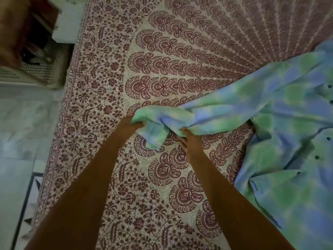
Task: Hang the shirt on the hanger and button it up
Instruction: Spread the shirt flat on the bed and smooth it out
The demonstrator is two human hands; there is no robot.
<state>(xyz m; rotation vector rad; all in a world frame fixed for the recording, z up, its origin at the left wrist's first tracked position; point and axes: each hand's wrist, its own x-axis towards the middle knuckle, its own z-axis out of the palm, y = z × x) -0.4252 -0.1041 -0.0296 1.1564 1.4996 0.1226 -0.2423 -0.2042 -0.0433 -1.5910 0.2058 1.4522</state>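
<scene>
1. The patterned bedspread (162, 60) is lying under everything; no hanger is showing.
2. The tie-dye shirt (288, 123) is sprawling across its right side.
3. The left hand (129, 127) and right hand (191, 144) are both gripping one sleeve (225, 112); pulling by that alone is likely to drag the shirt into a twisted bunch.

Shirt (281, 123): green/blue tie-dye w/ dark buttons (328, 138), lies rumpled on rt side of bed cover (162, 69). One sleeve (207, 112) stretched out twd left, its end bunched up & raised off cover.
</scene>
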